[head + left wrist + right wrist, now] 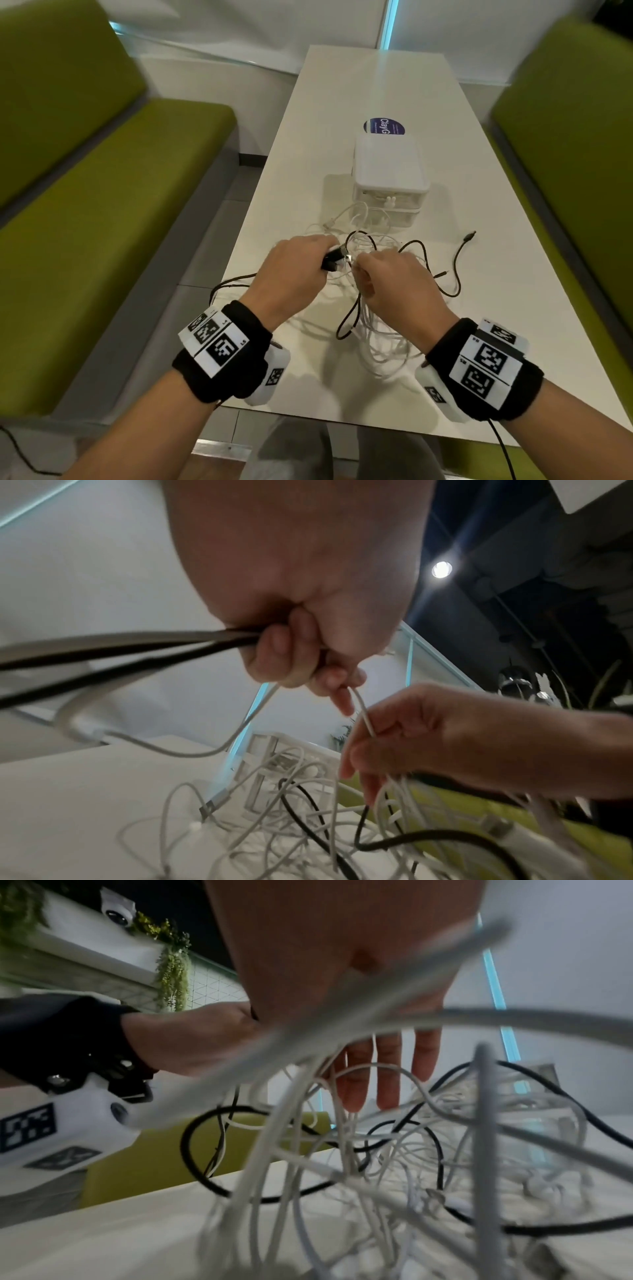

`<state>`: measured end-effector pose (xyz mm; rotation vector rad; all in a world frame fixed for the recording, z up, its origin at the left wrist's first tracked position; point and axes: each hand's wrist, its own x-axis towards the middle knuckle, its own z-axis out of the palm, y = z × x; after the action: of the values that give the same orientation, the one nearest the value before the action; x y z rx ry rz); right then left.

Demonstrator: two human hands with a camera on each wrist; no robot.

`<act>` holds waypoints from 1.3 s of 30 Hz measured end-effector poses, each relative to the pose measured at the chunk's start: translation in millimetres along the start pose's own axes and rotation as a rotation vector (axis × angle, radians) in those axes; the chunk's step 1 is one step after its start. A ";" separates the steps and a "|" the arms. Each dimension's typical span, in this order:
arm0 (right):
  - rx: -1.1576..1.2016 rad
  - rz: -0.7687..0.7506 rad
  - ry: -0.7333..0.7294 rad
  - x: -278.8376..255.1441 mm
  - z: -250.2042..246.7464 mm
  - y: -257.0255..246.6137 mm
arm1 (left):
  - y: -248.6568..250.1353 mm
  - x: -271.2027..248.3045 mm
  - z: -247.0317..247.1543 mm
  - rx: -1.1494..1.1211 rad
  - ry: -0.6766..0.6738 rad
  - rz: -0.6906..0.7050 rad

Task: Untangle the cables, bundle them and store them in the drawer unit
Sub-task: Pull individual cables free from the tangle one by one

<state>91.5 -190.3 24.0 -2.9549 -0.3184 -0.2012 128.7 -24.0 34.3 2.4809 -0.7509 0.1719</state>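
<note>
A tangle of white cables (376,329) and a black cable (455,270) lies on the white table (479,342) in front of the white drawer unit (388,171). My left hand (329,260) hovers over the tangle and grips black cable strands (137,647) plus a white strand in curled fingers (274,653). My right hand (359,270), close beside it, pinches a thin white cable (363,715) between thumb and forefinger. Its other fingers (388,1074) hang straight down over the heap. White loops (291,1123) dangle from the right hand.
Green benches (102,205) (565,154) flank the table. A round blue sticker (383,125) lies behind the drawer unit. A loose black plug end (469,236) rests to the right of the tangle. One black loop (233,284) hangs past the table's left edge.
</note>
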 end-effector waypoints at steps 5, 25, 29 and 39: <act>0.150 0.075 -0.044 -0.8 -1.0 8.2 | -8.5 2.6 -20.0 -0.273 0.248 -0.072; 0.064 0.120 -0.167 -4.5 -5.5 8.9 | -41.5 -0.7 -31.5 -0.805 0.769 -0.397; 0.020 0.098 -0.210 -4.2 -8.9 9.6 | -43.2 3.5 -42.0 -0.990 0.892 -0.466; -0.006 0.123 -0.205 -2.8 -6.0 8.2 | -59.5 1.5 -40.9 -0.318 0.499 -0.532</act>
<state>89.9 -199.8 28.2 -2.9927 -0.1607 0.1175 163.8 38.6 42.1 2.1113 0.0901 0.4145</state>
